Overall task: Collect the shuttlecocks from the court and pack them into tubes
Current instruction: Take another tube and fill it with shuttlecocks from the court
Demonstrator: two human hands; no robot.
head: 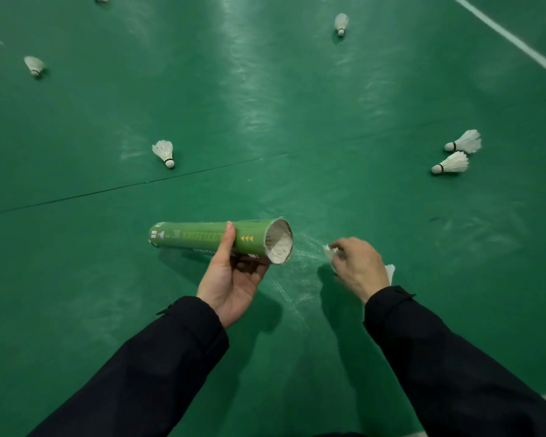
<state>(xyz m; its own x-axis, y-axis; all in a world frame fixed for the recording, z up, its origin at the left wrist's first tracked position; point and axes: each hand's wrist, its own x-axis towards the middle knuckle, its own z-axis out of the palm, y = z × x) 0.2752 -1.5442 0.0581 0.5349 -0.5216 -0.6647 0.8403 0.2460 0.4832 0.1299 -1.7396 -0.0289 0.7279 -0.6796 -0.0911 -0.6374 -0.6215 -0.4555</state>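
Gripping tube (202, 236), left hand (230, 279), open court (265, 105)

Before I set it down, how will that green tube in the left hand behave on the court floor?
The green tube is a smooth cylinder, so on its side it would probably roll. It looks like thin card, likely light and easy to dent if the left hand squeezes hard. Its open mouth shows white feathers inside; tipped downward, shuttlecocks might slide out.

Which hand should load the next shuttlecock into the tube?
Right. The right hand already pinches a shuttlecock beside the open mouth of the tube; the left hand grips the tube.
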